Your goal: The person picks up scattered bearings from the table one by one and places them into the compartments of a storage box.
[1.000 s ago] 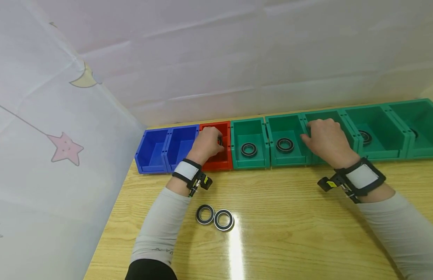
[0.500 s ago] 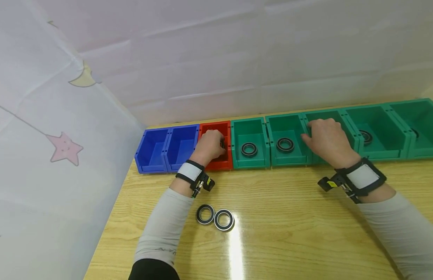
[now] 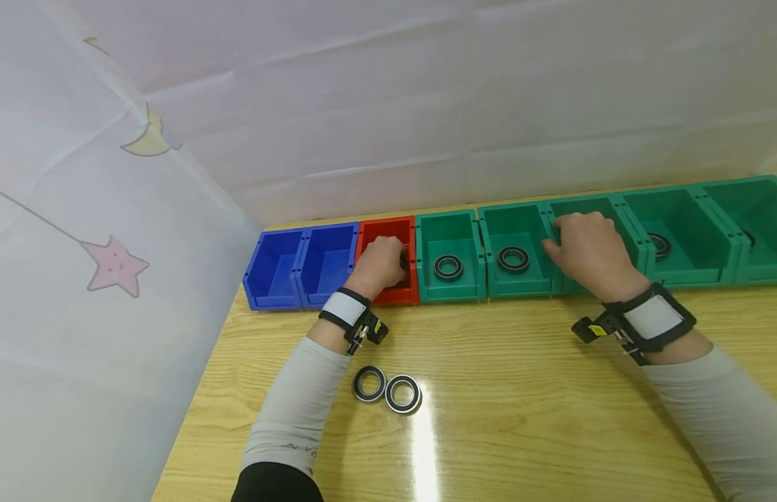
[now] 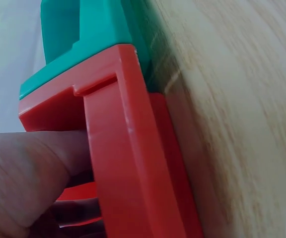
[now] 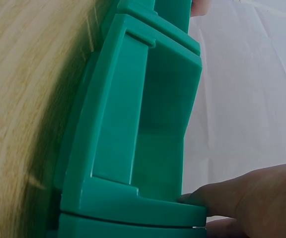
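In the head view my left hand (image 3: 381,263) reaches into the red bin (image 3: 388,227). A dark edge of a ball bearing (image 3: 403,261) shows between its thumb and fingers; the left wrist view shows thumb and fingers behind the red front wall, tips hidden. My right hand (image 3: 591,252) is over the third green bin (image 3: 577,207) from the left, its thumb near the divider. In the right wrist view a fingertip (image 5: 186,198) lies right at a green bin's rim; I cannot tell whether this hand holds anything.
Two bearings, a left one (image 3: 370,383) and a right one (image 3: 403,394), lie side by side on the wooden table (image 3: 520,432). Blue bins (image 3: 272,268) stand at the row's left end. More bearings, such as one (image 3: 448,268) next to the red bin, lie in green bins.
My left hand has shifted slightly right and toward the front within the red bin, and the bearing there is more covered by its fingers. My right hand has stayed in place.
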